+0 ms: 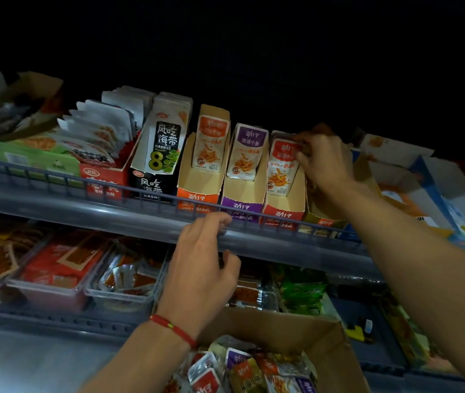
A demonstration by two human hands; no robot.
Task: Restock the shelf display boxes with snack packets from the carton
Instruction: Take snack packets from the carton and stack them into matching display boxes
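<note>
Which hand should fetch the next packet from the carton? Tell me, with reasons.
Left. The left hand only rests on the shelf rail, holding nothing, directly above the carton. The right hand is busy gripping red packets in the red display box.

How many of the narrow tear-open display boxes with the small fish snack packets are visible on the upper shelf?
4, side by side: orange box, purple box, red box, and a yellow box mostly hidden behind the right hand. More may lie beyond.
</note>
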